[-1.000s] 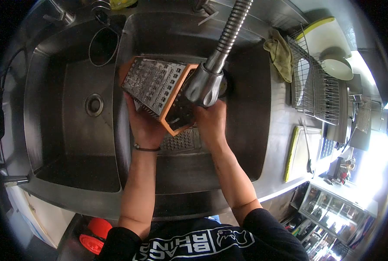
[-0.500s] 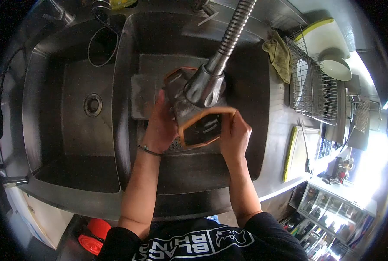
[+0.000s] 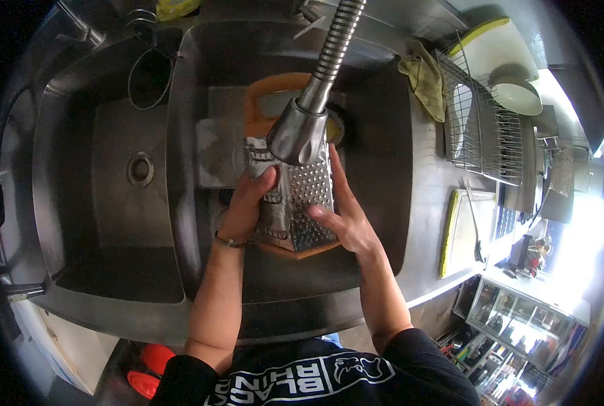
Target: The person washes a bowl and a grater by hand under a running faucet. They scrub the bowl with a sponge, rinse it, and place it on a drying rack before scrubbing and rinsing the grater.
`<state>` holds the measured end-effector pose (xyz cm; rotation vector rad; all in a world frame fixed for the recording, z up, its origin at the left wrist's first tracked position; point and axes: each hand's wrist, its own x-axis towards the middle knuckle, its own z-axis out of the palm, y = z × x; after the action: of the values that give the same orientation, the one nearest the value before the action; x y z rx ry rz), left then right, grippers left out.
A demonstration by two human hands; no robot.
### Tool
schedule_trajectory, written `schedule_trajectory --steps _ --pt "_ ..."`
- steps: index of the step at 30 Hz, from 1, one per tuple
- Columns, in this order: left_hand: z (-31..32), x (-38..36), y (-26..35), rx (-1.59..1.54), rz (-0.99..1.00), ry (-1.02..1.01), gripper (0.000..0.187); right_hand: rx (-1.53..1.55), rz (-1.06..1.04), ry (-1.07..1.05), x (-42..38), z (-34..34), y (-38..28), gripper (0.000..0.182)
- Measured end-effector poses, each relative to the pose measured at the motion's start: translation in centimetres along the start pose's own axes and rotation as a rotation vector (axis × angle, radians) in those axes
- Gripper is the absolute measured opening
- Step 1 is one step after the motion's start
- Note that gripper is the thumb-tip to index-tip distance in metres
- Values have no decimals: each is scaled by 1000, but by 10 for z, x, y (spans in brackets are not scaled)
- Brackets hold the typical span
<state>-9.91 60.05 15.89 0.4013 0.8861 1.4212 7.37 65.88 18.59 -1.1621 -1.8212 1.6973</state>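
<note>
A metal box grater point(image 3: 309, 196) with an orange handle and orange base rim lies on its side between my hands in the right sink basin. My left hand point(image 3: 244, 206) grips its left side, the thumb lying over the slicing face. On the other side, my right hand point(image 3: 346, 220) holds the edge, with its thumb on the small raised teeth and its fingers along the side. The sprayer head point(image 3: 300, 132) of the hanging tap covers part of the grater near the handle.
The left sink basin point(image 3: 129, 210) has a round drain. A ring-shaped wire item point(image 3: 151, 80) stands near the divider. To the right are a green cloth point(image 3: 425, 81), a wire dish rack point(image 3: 481, 128) and a cutting board point(image 3: 459, 233) with a utensil.
The grater has been turned: its open base faced up toward me, and now its toothed face shows, with the handle pointing away. Both hands have shifted their hold onto its sides.
</note>
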Motion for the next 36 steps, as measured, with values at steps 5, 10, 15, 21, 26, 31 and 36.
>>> schedule_trajectory --steps 5,10,15,21,26,31,36 --pt "-2 5 -8 145 128 -46 69 301 28 -6 7 6 8 117" --pt "6 1 0 336 113 -192 87 499 5 87 -7 0 40 111" --pt "-3 0 -3 357 107 -292 111 552 -290 192 -12 -2 -11 127" --pt "12 1 -3 363 60 -348 111 508 -198 177 -24 -32 -8 80" --pt "13 2 -10 498 195 -334 89 311 -212 466 -22 -35 -9 23" --pt "-11 5 -44 469 250 182 73 101 -380 647 -12 -29 0 22" --pt "11 6 -50 690 382 61 78 -104 -392 861 -18 -28 -7 20"
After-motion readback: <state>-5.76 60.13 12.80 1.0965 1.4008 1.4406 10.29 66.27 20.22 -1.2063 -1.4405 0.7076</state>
